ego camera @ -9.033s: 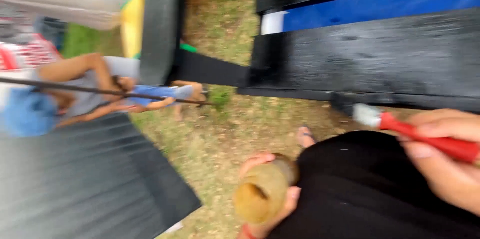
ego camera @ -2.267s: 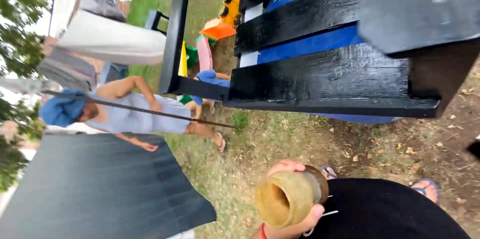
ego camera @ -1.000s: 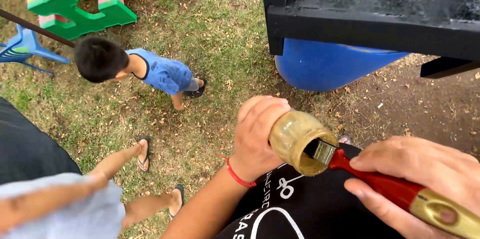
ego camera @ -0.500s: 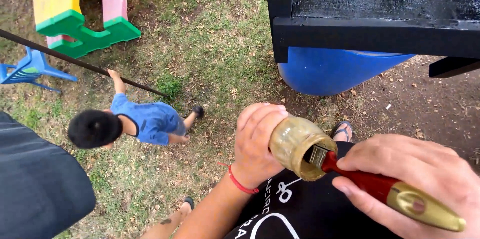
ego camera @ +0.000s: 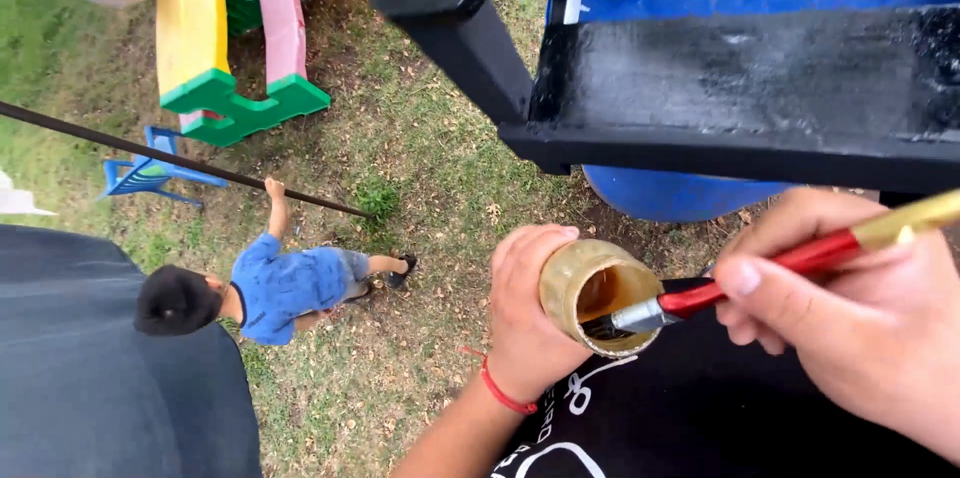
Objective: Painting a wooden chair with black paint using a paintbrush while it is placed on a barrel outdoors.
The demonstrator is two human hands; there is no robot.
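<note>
Left hand [ego camera: 525, 313] wrapped around a small amber jar [ego camera: 598, 296], mouth tipped toward the camera, low centre of view. Right hand [ego camera: 860, 323] at four o'clock, fingers pinched on a red-handled paintbrush [ego camera: 760, 273], bristles inside the jar mouth. Black-painted wooden structure [ego camera: 740, 88] at one o'clock; blue barrel [ego camera: 670, 196] beneath. Child in blue shirt [ego camera: 275, 288] on grass at nine o'clock.

Left hand [ego camera: 525, 313] curled closed; right hand [ego camera: 850, 323] in a pinching grip.
</note>
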